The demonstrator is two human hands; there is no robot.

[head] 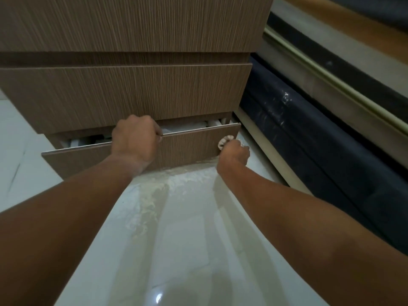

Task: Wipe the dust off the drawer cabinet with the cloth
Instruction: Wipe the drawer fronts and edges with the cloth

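Note:
A brown wood-grain drawer cabinet (pixel 136 89) fills the upper left of the head view. Its bottom drawer (pixel 189 144) is pulled partly out, and white things show inside through the gap. My left hand (pixel 134 140) grips the top edge of that drawer front, near its middle. My right hand (pixel 234 153) is closed around a small bunched pale cloth (pixel 225 142) and presses it against the right end of the drawer front, low near the floor.
Glossy white floor tiles (pixel 181 239) lie under my arms and reflect light. Right of the cabinet runs a dark blue padded bed base (pixel 309 146) with a cream strip along the floor and a pale rail above.

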